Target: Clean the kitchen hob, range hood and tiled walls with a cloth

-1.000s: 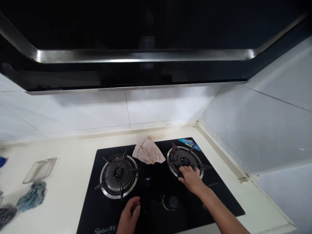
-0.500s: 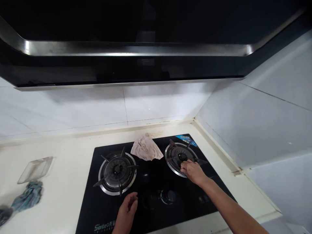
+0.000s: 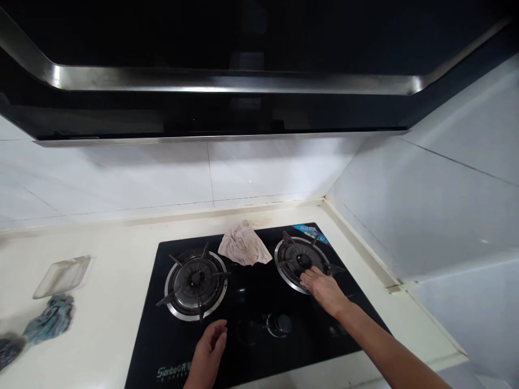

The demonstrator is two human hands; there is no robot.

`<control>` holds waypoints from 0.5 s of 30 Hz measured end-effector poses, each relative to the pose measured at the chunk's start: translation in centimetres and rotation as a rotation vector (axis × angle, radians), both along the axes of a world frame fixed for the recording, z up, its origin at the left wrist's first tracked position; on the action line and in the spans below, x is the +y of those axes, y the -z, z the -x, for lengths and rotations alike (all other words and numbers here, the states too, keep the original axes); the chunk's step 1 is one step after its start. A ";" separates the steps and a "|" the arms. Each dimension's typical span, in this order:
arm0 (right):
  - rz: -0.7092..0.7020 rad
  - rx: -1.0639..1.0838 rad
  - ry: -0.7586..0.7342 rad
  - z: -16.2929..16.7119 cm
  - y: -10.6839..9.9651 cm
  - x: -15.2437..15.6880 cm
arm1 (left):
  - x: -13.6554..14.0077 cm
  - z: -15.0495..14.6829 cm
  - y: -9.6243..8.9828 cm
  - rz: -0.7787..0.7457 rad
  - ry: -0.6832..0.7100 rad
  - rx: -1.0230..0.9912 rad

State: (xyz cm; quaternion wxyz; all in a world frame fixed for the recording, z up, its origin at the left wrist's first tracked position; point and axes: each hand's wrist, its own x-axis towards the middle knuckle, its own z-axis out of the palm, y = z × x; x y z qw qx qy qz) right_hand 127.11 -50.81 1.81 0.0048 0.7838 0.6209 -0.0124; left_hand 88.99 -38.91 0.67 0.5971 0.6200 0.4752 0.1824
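Table [image 3: 117,275], one: cream-white, smooth, before you. On it you have:
Cooktop [image 3: 255,302], one: black glass, two burners.
Pale pink cloth [image 3: 244,246], one: crumpled, lying over the cooktop's rear edge.
Brownish stain [image 3: 260,222], one: directly behind the cooktop.
Clear shallow tray [image 3: 61,276], one: left of your cooktop, well apart.
Teal patterned cloth [image 3: 51,320], one: bunched, likewise left of the cooktop, nearer you.
Dark bundle [image 3: 10,350], one: farthest left of the cooktop, cut off, material unclear.

Clear tray [image 3: 61,277] at left on white counter [image 3: 107,275], crumpled blue-grey cloth [image 3: 52,321] on its near side, black range hood [image 3: 243,114] overhead, pale far wall [image 3: 154,175].
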 end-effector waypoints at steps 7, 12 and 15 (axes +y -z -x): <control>-0.016 -0.015 0.020 0.3 0.2 -0.3 | 0.1 0.1 0.5 -0.021 0.018 0.031; -0.160 -0.041 0.149 2.6 -1.0 0.7 | -0.2 1.0 0.5 -0.100 -0.005 0.026; -0.276 0.088 0.109 4.7 -2.4 5.4 | 0.5 4.3 2.0 -0.322 -0.033 0.066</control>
